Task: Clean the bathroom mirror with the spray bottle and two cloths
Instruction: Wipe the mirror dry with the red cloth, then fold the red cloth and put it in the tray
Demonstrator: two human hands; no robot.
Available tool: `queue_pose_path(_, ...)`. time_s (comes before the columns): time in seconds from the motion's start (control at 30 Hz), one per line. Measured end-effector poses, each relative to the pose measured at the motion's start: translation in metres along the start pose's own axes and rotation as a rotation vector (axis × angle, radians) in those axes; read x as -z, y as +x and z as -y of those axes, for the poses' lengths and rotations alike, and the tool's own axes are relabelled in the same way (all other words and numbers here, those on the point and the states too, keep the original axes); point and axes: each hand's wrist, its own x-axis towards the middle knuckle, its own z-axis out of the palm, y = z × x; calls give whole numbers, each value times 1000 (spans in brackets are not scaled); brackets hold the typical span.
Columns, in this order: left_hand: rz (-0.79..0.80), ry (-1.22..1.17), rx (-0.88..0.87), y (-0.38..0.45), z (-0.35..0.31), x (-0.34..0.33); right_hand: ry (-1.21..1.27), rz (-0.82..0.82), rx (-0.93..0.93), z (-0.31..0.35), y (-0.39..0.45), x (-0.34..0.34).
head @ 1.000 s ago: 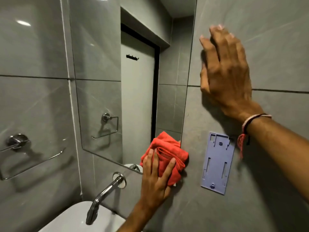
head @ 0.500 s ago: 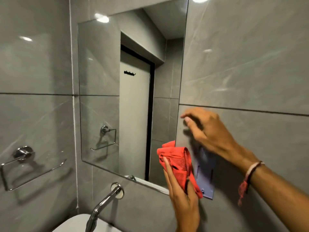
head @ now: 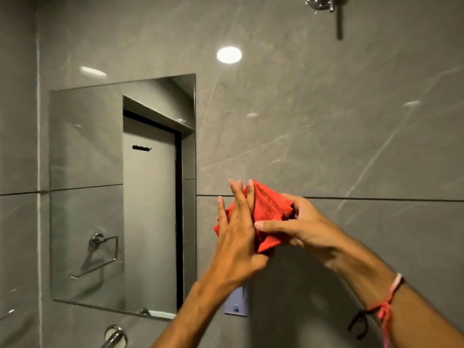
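While both hands meet in front of the grey tiled wall (head: pixel 326 121), we hold the red cloth (head: pixel 270 209) bunched between them, right of the mirror (head: pixel 85 197) and clear of its glass. Our left hand (head: pixel 236 237) lies against the cloth's left side with its fingers (head: pixel 234 194) stretched out almost straight and slightly spread, pressing the fabric rather than curling round it. Our right hand (head: pixel 301 224) grips the cloth from the right, thumb laid across the front fold and the other fingers wrapped behind, closed on the fabric.

Left of our fingertips the mirror's right edge runs vertically, near but apart from the cloth; a dark grout line crosses the wall just behind our knuckles. Above the fingers the wall is bare and open up to a chrome fitting (head: pixel 326 6) at the top edge.

Below our left wrist a pale purple wall bracket (head: pixel 236 305) shows, partly hidden by the forearm. A tap (head: pixel 114 336) sits lower left, under the mirror. A red thread band (head: pixel 386 305) circles our right wrist. No spray bottle shows in this view.
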Motion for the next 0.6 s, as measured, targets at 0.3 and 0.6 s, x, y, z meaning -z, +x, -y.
queue_pose_path(0.3, 43, -1079, 561, -39, -18, -29, 456, -319, -40, -52, -51, 42)
queue_pose_path(0.6, 238, -1150, 891, -116, -34, -133, 111, -351, -348, -154, -130, 98)
